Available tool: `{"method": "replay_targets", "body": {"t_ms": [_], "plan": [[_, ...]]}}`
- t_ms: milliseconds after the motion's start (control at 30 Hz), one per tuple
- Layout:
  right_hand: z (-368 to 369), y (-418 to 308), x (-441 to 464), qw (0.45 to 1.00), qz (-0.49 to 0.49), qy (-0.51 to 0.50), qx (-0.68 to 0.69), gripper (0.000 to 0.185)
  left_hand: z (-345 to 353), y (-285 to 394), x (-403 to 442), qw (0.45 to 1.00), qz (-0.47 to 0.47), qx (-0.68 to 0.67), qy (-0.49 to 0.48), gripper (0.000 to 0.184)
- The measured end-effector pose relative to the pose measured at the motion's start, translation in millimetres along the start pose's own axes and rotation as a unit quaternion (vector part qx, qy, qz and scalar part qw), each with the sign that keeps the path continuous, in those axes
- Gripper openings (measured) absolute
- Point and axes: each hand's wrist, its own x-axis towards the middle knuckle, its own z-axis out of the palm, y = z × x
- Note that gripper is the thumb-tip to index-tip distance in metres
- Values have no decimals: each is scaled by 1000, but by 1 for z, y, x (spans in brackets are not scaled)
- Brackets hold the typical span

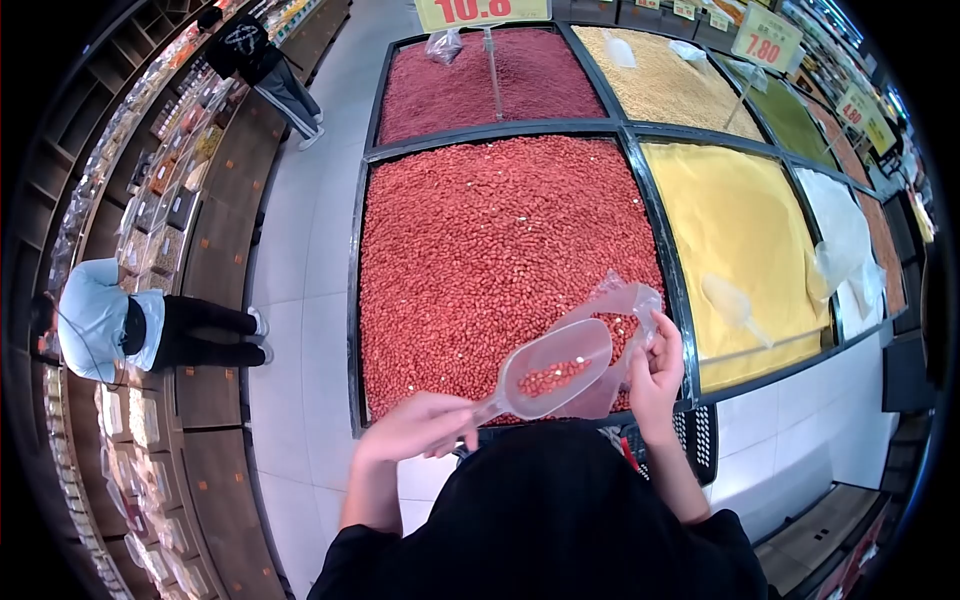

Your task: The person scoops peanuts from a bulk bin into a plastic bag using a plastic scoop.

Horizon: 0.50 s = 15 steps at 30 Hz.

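My left hand (425, 425) grips the handle of a clear plastic scoop (535, 385) with some red peanuts lying in it. The scoop's front end is against the mouth of a thin clear plastic bag (590, 395). My right hand (655, 365) pinches the bag's edge at its right side, with the fingers bent round the film. More red peanuts show through or inside the bag; which of the two, I cannot tell. Below and beyond both hands lies a large black-framed bin heaped with red peanuts (500, 240).
Behind is a bin of small dark-red beans (540, 80), beside pale yellow grains (660, 85). A bin of yellow powder (735, 230) with a clear scoop (732, 308) adjoins on the right. Two people, one in a light shirt (95, 320), stand at left shelves. Price signs (768, 42) rise above.
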Motion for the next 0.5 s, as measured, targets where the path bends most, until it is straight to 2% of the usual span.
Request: {"method": "replay_targets", "body": {"t_ms": [167,233,267,300,367,500], "plan": [[-1,1,-2,1000,4,-1,-7,54,45,2,52,993,-35,104,46,34],[0,0,-2,1000,6,5,-18,53,63,13,60,939,56,315,124,30],[0,1,-2,1000,6,2,-17,53,68,22,63,922,73,355,137,28],[1,4,-2,1000,-4,3,-22,52,69,17,66,921,73,355,141,28],[1,5,-1,1000,-15,2,-27,52,65,2,73,874,163,410,203,35],[4,0,0,1000,4,13,-4,54,49,7,55,873,158,404,223,38]]}}
